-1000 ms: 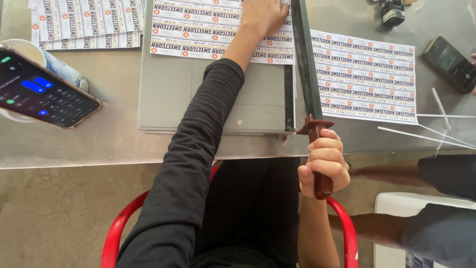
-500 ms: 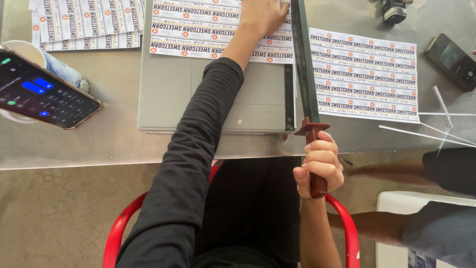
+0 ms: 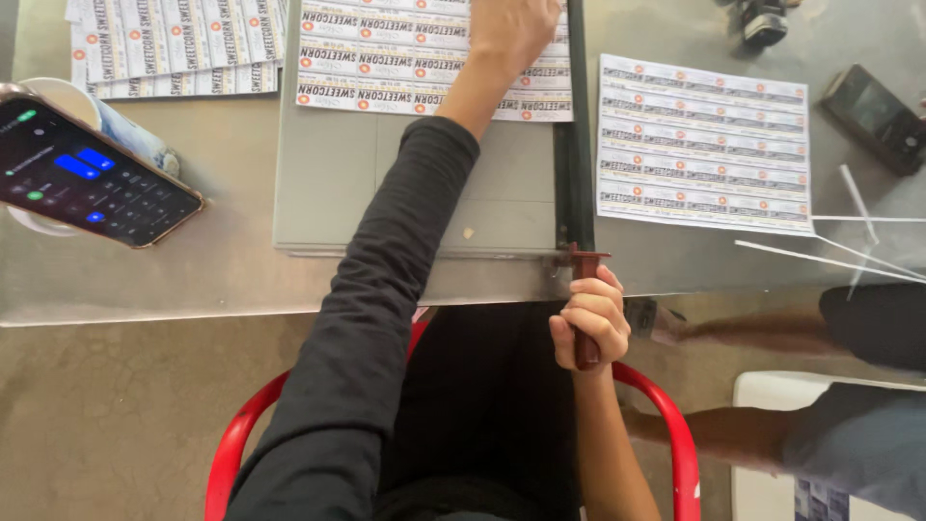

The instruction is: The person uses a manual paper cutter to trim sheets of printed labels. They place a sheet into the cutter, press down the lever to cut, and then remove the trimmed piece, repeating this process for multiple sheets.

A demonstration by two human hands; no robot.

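A grey paper cutter (image 3: 415,183) lies on the metal table (image 3: 193,280). My left hand (image 3: 511,29), in a black sleeve, presses flat on a sheet of printed labels (image 3: 386,68) lying on the cutter's bed. My right hand (image 3: 590,318) is closed around the brown handle (image 3: 585,289) of the cutter's blade arm (image 3: 577,116), which lies down along the bed's right edge. A cut stack of label sheets (image 3: 704,145) rests just right of the blade.
A phone (image 3: 92,174) leans on a white cup (image 3: 116,130) at left. More label sheets (image 3: 174,48) lie at top left. A second phone (image 3: 878,116) and thin paper strips (image 3: 839,251) are at right. Another person's legs (image 3: 830,386) are at lower right. I sit in a red chair (image 3: 231,444).
My right hand has brought the blade arm down from a raised tilt to flat against the cutter's edge. My left hand stayed pressed on the sheet.
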